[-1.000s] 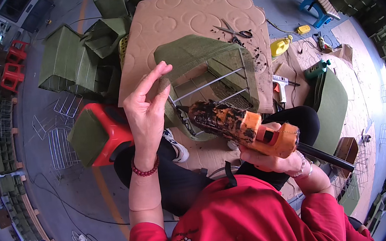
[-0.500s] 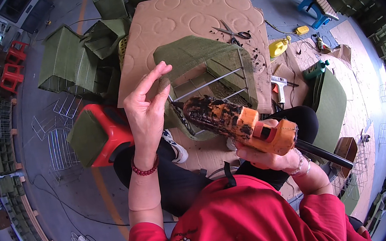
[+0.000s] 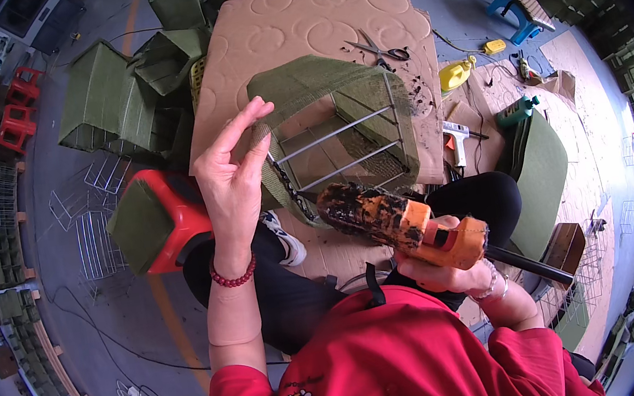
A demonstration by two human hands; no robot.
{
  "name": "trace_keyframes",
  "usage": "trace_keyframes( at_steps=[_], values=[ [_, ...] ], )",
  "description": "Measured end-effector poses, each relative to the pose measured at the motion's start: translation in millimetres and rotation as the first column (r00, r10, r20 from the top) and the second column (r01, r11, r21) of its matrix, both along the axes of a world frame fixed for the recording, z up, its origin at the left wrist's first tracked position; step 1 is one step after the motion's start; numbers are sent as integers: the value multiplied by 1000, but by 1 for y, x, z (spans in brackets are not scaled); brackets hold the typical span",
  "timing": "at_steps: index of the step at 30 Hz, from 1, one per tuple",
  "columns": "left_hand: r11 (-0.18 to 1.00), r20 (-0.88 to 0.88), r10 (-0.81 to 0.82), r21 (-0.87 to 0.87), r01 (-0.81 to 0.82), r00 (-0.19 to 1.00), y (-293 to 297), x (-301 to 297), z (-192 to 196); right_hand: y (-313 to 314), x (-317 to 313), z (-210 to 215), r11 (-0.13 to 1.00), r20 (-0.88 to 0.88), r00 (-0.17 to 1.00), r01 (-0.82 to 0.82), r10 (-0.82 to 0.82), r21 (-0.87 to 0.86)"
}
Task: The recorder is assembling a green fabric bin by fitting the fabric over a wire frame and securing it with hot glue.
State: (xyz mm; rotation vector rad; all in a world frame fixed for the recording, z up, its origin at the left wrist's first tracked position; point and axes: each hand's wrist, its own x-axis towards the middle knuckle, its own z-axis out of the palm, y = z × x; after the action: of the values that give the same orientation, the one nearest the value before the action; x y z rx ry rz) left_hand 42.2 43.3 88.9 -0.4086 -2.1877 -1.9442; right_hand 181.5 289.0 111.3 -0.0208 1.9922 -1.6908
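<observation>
My right hand (image 3: pixel 440 266) is wrapped round the handle of an orange glue gun (image 3: pixel 395 224), its front smeared with black glue. A black glue stick (image 3: pixel 529 265) sticks out of its back end. The gun's tip points at the near-left edge of a green mesh box (image 3: pixel 310 80) with a bare wire frame on its open side. A dark bead of glue runs along that edge. My left hand (image 3: pixel 229 177), with a red bead bracelet, pinches the box's left mesh edge between thumb and fingers. The fingertips point up and away from me.
The box rests on a cardboard-topped table (image 3: pixel 295 22) with scissors (image 3: pixel 378 52) and black scraps. To the right lie a white glue gun (image 3: pixel 456 137), a yellow bottle (image 3: pixel 457 75) and green sheets (image 3: pixel 541 186). A red stool (image 3: pixel 184 214) and more green boxes (image 3: pixel 103 97) stand left.
The glue gun has shifted slightly right and toward me along the box's left edge. My left hand has moved a little left, and more of the wire frame shows.
</observation>
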Motion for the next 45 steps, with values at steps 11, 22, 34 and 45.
trace_keyframes(
  at_steps=[11, 22, 34, 45],
  values=[
    [1000, 18, 11, 23, -12, 1000, 1, -1, -1, 3, 14, -10, 995, 48, 995, 92, -90, -33],
    [1000, 27, 7, 14, -7, 1000, 2, 3, 2, 5, 27, 1, 986, 138, 977, 166, -164, -5],
    [1000, -4, 11, 14, -11, 1000, 0, 0, 0, 9, 37, -8, 981, 113, 975, 192, -189, -14],
    [1000, -1, 20, 4, -20, 1000, -1, 0, -1, 17, 42, -7, 975, 124, 968, 213, -220, 68]
  ],
)
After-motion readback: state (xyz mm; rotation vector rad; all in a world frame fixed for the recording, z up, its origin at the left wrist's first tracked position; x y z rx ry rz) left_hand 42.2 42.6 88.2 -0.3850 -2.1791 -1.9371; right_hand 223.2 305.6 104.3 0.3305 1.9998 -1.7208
